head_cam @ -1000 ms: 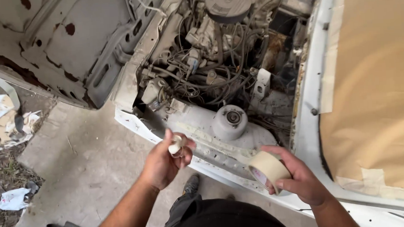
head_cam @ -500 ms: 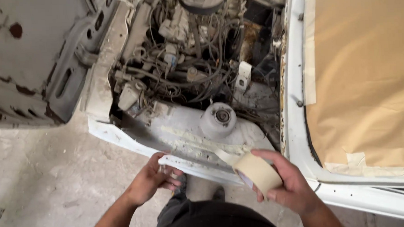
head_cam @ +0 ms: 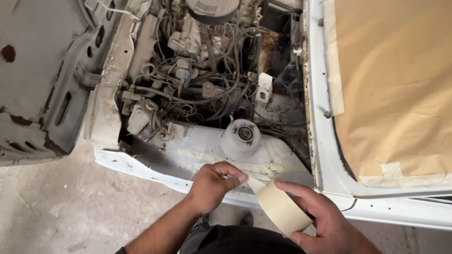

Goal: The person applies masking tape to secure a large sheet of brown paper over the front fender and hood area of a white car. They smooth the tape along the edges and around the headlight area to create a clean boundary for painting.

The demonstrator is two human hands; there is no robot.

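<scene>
Bodywork of a white car (head_cam: 334, 153) lies open below me, brown masking paper (head_cam: 401, 73) over its windscreen. My right hand (head_cam: 324, 222) has a closed grip around a beige masking tape roll (head_cam: 282, 209); my left hand (head_cam: 214, 184) pinches its free end, just above the fender edge.

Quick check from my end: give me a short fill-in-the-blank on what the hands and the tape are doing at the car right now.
1. The right hand holds a beige roll of masking ____.
2. The left hand pinches the roll's loose ____.
3. Brown masking paper covers the car's ____.
4. Both hands are over the white ____ beside the open engine bay.

Missing words: tape; end; windscreen; wing
</scene>
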